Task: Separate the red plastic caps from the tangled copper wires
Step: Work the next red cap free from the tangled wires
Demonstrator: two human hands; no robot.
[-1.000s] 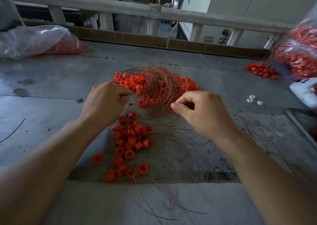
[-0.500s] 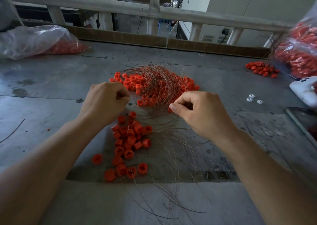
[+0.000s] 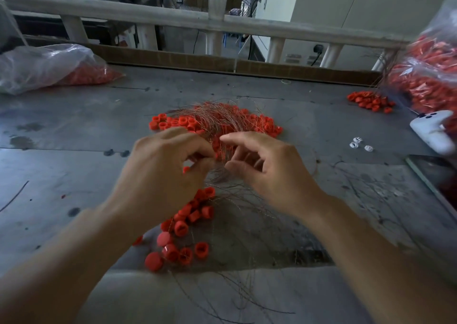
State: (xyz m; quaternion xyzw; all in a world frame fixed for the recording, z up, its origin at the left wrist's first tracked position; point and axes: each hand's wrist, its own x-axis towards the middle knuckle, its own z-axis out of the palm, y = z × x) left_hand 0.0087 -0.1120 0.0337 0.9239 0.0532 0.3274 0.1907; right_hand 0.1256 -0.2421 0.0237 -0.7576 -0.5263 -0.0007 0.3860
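The left hand has its fingers curled and pinches a few strands of the wires between thumb and fingertips. Just right of that grip the right hand has its forefinger and thumb spread apart with strands running through the gap; whether they touch the strands cannot be told. Just beyond the grip the wires lie in a tangled mound on the table, with caps caught under and around them. On the near side of the grip, loose caps lie scattered among stray strands. Far left of the grip is a bag of red pieces. Far right are a small heap of caps, a white controller and a second bag.
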